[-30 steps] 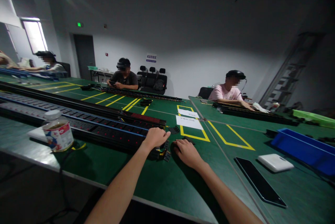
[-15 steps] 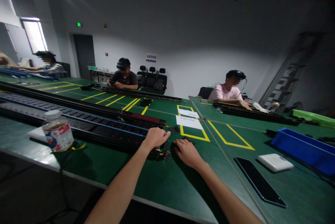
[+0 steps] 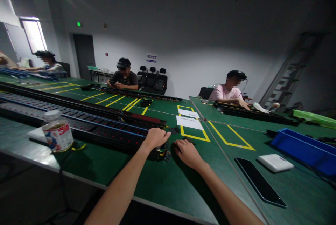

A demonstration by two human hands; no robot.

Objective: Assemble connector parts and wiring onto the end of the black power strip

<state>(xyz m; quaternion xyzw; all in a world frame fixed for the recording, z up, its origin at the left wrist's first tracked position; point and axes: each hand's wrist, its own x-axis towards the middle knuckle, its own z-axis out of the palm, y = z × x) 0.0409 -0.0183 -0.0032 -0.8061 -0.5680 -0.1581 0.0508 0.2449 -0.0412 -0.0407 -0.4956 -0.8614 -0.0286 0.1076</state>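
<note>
Two arms reach forward over the green table. My left hand (image 3: 157, 138) lies closed over the near right end of a long black rail (image 3: 118, 139) with red dots and a blue edge strip; the fingertips are hidden. Black connectors (image 3: 167, 156) on coloured wires hang from that end, just below the hand. Another black connector (image 3: 174, 130) lies beyond my thumb. My right hand (image 3: 188, 152) rests on the table just right of the rail end, fingers curled down. A dark piece (image 3: 191, 141) shows behind its knuckles; what lies under the fingers is hidden.
On the left stands a clear jar (image 3: 57, 132) with a printed label. At right lie a black phone (image 3: 259, 181), a white box (image 3: 275, 162) and a blue bin (image 3: 304, 151). White papers (image 3: 189, 122) and yellow tape lie ahead. Several people sit across the table.
</note>
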